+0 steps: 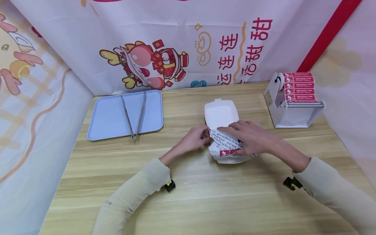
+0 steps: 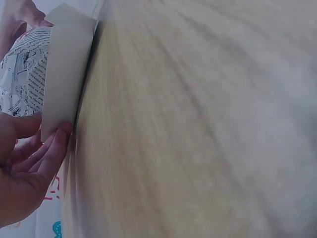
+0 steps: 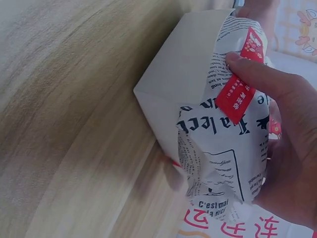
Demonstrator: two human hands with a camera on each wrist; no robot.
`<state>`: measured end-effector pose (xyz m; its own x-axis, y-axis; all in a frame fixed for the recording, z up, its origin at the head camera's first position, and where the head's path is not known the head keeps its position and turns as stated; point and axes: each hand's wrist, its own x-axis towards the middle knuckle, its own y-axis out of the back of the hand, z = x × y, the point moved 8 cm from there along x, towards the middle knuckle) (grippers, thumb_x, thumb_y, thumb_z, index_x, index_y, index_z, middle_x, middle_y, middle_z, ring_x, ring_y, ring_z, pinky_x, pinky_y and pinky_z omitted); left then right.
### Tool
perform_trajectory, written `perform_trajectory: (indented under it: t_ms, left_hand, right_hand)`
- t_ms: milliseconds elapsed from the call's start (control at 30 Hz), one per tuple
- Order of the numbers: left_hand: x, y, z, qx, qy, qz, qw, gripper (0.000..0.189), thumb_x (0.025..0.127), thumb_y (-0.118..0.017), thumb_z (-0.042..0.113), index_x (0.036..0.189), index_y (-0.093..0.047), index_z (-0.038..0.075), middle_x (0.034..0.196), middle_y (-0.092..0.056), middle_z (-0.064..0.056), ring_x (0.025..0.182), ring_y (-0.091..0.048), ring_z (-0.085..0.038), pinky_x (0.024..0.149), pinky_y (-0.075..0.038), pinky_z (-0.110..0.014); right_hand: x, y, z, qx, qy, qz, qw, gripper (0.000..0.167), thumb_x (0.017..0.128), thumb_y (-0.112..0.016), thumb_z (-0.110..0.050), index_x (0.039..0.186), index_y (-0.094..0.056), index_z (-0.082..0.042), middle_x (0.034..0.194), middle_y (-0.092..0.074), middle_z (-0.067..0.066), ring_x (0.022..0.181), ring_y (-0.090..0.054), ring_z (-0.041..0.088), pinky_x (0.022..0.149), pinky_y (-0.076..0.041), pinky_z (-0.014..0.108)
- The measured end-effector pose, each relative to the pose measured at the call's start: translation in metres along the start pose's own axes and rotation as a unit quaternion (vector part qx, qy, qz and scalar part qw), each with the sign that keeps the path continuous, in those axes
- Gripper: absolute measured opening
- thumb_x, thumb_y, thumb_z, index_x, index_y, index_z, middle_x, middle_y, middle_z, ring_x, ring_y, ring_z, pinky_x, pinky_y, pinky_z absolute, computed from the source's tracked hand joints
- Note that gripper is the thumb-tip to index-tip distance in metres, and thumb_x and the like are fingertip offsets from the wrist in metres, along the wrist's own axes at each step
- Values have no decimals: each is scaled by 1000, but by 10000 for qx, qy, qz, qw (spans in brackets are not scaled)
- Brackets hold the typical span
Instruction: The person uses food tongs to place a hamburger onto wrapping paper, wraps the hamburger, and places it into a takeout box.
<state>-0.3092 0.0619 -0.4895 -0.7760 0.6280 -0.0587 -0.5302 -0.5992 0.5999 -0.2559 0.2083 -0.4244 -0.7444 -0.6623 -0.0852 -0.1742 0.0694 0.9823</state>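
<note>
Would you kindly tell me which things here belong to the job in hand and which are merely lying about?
In the job:
wrapped parcel
red sticker on it
open white box

Lying about, I'd judge:
blue tray
tongs lying across it
dispenser, untouched, though its red labels resemble that sticker

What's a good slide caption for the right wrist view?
Right hand holds a newsprint-wrapped bundle in a white box, thumb across the bundle's red sticker.
</note>
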Motion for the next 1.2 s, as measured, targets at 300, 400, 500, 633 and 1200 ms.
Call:
perform_trajectory:
  t_ms: [300, 400, 500, 633, 1200]
  left_hand:
    - [-3, 2, -7, -531, 307, 225, 9979, 30, 87, -67, 1, 115, -57, 2, 104, -73, -16, 95, -72, -25, 82, -60, -26]
    - [-6, 0, -7, -786, 303, 152, 9963, 35, 87, -67, 1, 119, -53, 3, 107, -72, -17, 97, -72, -27, 84, -60, -27]
    - [-8, -2, -5, -889, 267, 13, 9957, 37, 89, -67, 3, 122, -51, 4, 109, -72, -18, 98, -72, -27, 85, -60, -28]
    - [-9, -5, -2, -908, 290, -87, 9954, 40, 89, -70, 4, 123, -49, 5, 109, -72, -19, 98, -73, -27, 85, -60, -28]
    - [-14, 14, -1, -428, 164, 418, 9981, 29, 93, -59, 2, 122, -54, 1, 111, -69, -15, 102, -68, -26, 91, -58, -33]
  right_hand:
    - [1, -12, 6, 191, -86, -356, 9991, 98, 79, -82, -48, 158, -27, -33, 146, -51, 16, 136, -47, 36, 114, -36, 60]
    - [2, -20, 8, 128, -106, -612, 9980, 96, 83, -78, -49, 159, -20, -35, 150, -47, 14, 138, -45, 36, 116, -33, 61]
    - [1, -25, 8, -94, 2, -767, 9970, 96, 86, -74, -51, 160, -16, -33, 153, -43, 14, 140, -44, 35, 117, -31, 61]
    - [2, -28, 2, -441, 201, -898, 9948, 96, 87, -70, -54, 161, -14, -29, 156, -40, 14, 142, -42, 33, 119, -29, 60]
    - [-27, 29, 36, 1064, -936, 577, 9882, 74, 88, -77, -31, 151, -42, -16, 156, -39, 18, 142, -38, 41, 112, -38, 63]
